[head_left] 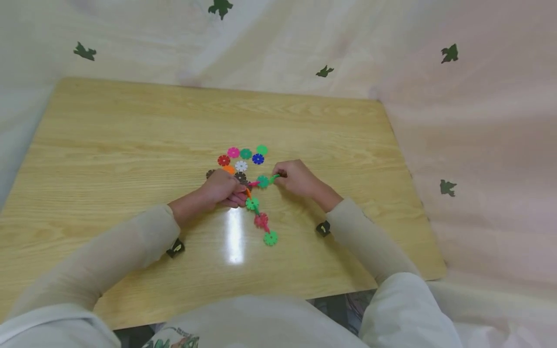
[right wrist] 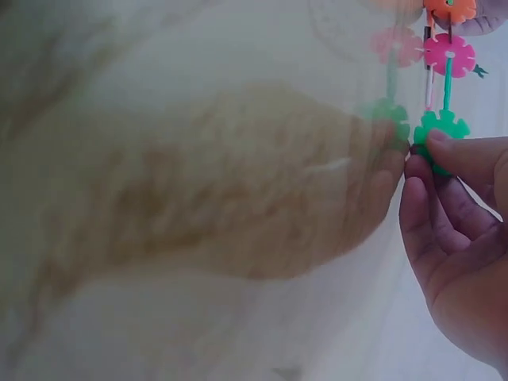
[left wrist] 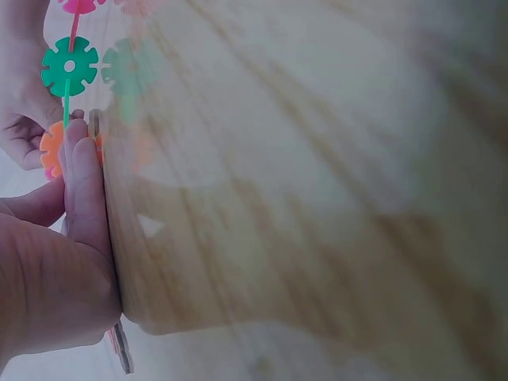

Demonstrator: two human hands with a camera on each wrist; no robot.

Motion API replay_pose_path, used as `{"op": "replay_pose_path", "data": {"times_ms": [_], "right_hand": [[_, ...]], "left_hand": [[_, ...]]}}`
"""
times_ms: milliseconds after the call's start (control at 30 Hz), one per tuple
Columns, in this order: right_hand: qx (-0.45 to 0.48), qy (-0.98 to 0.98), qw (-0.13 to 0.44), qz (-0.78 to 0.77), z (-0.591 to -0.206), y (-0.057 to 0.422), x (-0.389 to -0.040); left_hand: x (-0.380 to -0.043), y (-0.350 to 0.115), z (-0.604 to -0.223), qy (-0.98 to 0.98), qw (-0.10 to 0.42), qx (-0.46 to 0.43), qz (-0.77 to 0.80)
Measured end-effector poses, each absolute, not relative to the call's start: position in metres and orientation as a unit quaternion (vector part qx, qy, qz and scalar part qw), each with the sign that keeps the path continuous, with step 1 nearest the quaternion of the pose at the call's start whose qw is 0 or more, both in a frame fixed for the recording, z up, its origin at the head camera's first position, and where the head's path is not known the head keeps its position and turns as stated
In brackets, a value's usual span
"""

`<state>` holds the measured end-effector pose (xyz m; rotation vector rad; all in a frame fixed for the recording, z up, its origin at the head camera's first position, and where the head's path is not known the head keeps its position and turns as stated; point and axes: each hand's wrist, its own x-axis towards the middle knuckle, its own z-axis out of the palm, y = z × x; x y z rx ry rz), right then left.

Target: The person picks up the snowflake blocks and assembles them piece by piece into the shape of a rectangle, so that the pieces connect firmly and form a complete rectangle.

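Notched plastic discs are slotted together into a bent chain, with one branch toward the right hand and another toward the person. My left hand (head_left: 223, 188) holds the chain near its bend, its fingertips at an orange disc (left wrist: 52, 148). A teal disc (head_left: 263, 181) sits between the hands. My right hand (head_left: 298, 178) pinches a green disc (right wrist: 441, 125) at the right branch's end, thumb on its face. A dark brown disc (head_left: 283, 173) shows at those fingertips. The near branch carries a green disc (head_left: 252, 203), a red disc (head_left: 261, 220) and another green disc (head_left: 271, 238).
Beyond the left hand, several discs lie on the wooden table (head_left: 130, 125), among them a white disc (head_left: 241, 166), a blue disc (head_left: 258, 159) and a pink disc (head_left: 233, 152). Pale cloth (head_left: 278, 43) hangs along the table's far and right sides.
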<state>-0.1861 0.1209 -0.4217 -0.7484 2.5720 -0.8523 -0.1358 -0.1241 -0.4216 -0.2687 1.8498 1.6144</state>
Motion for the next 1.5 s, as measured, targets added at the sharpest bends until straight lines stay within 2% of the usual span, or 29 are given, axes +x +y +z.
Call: {"op": "replay_pose_path", "data": {"times_ms": [367,700,1500], "right_hand": [[-0.245,0.904,0.138,-0.323,-0.4237,0.1213,-0.1873],[-0.188,0.882,0.155,-0.403,-0.4268,0.125,-0.1831],[-0.235,0.888,0.1,-0.382,-0.4307,0.1153,-0.1829]], "left_hand": [[-0.1387,-0.122,-0.4205,0.71,0.329,-0.1,0.615],[-0.1364,-0.1226,-0.4253,0.711,0.333,-0.099,0.611],[-0.1374,-0.1255,-0.426,0.714,0.324,-0.103,0.613]]}}
